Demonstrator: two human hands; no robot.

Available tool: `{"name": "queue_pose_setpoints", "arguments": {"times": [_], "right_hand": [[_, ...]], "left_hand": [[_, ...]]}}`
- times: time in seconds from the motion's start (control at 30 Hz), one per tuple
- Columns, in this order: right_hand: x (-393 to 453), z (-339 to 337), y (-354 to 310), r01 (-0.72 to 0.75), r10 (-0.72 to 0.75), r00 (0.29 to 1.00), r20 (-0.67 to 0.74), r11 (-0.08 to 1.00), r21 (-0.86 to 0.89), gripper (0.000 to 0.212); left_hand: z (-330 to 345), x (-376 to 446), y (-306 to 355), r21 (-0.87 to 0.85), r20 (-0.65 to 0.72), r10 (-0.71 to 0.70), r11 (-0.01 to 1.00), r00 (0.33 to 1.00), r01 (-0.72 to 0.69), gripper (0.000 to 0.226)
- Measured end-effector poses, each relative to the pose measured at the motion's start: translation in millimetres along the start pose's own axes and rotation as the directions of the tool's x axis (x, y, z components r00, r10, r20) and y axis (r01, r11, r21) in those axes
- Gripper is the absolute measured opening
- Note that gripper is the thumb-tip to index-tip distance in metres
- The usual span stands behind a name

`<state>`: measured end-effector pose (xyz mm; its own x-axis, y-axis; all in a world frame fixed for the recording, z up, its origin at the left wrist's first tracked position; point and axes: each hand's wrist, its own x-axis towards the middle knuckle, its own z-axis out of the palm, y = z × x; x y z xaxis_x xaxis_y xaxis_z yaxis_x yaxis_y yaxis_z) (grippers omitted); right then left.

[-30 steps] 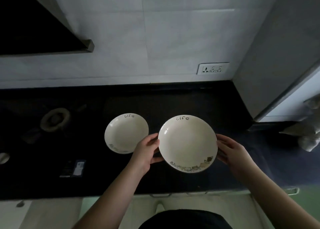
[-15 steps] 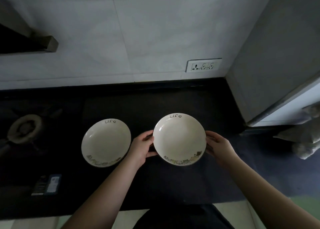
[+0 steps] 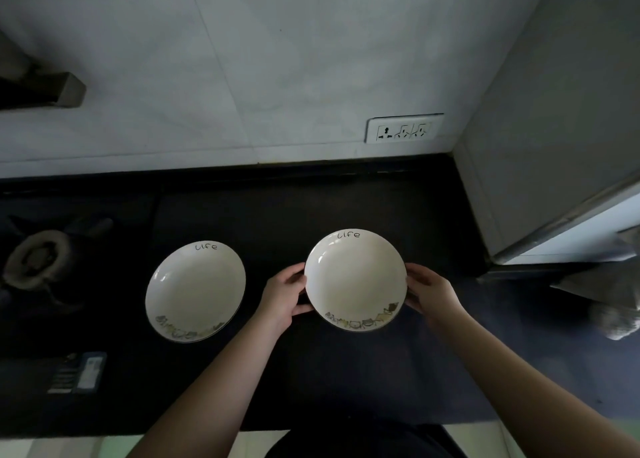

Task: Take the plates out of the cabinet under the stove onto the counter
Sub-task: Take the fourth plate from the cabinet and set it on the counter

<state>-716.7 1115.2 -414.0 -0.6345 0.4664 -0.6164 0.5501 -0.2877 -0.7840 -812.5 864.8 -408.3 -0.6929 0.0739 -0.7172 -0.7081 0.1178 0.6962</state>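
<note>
Head view: both hands, left hand and right hand, hold the second plate by its rim in a closed grip at frame centre; the first plate already lies on the bench.

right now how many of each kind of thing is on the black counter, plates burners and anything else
Round cream plates with "life" lettering: 2, the one lying free on the left and the one held between the left hand and right hand on the right
Round stove burners: 1
Small dark labelled packets: 1
Total: 4 on the black counter
</note>
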Motion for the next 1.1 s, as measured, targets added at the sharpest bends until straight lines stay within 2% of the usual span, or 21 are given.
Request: {"name": "queue_pose_setpoints", "arguments": {"times": [0.63,1.1], "right_hand": [[9,-23,5,-0.061,0.061,0.998,-0.009,0.998,0.002,0.022],[10,-32,3,-0.064,0.063,0.998,0.012,0.998,0.022,0.025]], "left_hand": [[22,-1,-8,0.045,-0.001,-0.022,0.999,1.000,0.022,0.027],[31,3,-6,0.092,-0.022,-0.033,0.995,0.999,0.034,0.036]]}}
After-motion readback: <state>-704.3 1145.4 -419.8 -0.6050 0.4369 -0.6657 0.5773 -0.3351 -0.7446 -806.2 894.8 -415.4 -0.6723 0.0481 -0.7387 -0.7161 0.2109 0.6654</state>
